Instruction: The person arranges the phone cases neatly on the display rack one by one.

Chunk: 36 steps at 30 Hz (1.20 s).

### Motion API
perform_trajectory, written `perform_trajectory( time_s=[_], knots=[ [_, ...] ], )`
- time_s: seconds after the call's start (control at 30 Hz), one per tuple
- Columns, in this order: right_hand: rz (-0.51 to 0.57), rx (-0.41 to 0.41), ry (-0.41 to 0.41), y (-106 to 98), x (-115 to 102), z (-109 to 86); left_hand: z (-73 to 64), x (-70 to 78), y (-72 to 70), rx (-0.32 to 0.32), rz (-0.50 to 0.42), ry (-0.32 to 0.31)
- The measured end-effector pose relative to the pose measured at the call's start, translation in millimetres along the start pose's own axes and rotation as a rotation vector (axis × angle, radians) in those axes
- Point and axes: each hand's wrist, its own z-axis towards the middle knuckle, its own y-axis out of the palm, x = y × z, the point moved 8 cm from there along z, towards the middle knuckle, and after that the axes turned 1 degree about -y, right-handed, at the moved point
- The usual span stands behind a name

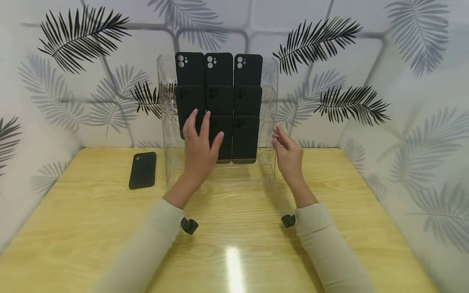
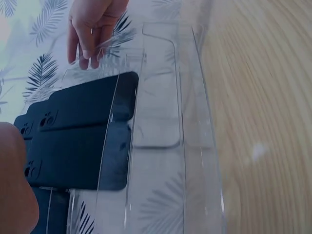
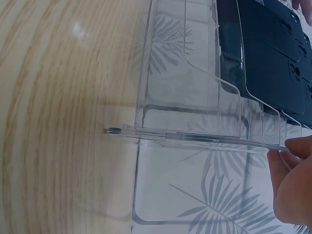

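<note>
A clear tiered display stand (image 3: 195, 137) holds several black phone cases (image 1: 246, 138) in three columns. My left hand (image 1: 199, 152) is in front of the left column with fingers spread and slightly bent. Its fingertips lie over a middle-row case (image 1: 190, 99); whether they touch it I cannot tell. The thumb is beside a front-row case (image 1: 225, 138). At the stand's right side, my right hand (image 1: 289, 156) pinches the edge of the clear side panel between thumb and fingers, as the right wrist view shows. The left wrist view shows only part of the left hand.
One more black phone case (image 1: 143, 171) lies flat on the wooden table (image 1: 234, 219), left of the stand. Behind the stand rises a pale wall (image 1: 329, 57) with a leaf pattern. Small dark devices (image 1: 189, 226) sit at both wrists.
</note>
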Motion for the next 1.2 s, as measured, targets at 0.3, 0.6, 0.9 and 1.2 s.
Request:
perform_trajectory(
  time_s=[0.3, 0.6, 0.9, 1.2],
  knots=[
    [0.013, 0.041, -0.037, -4.2, 25.4, 7.3, -13.5, -37.9, -46.7, -0.009, 0.04, -0.06],
    [0.019, 0.058, -0.066, -4.2, 26.5, 5.6, -31.1, -117.1, -73.8, -0.108, -0.012, -0.302],
    [-0.096, 0.11, -0.109, -7.6, 20.3, 5.6, -39.4, -164.8, -85.5, -0.251, -0.058, -0.431],
    [-0.152, 0.122, -0.123, -7.7, 21.7, 8.3, -53.0, -210.7, -77.6, -0.476, 0.085, -0.503]
  ],
)
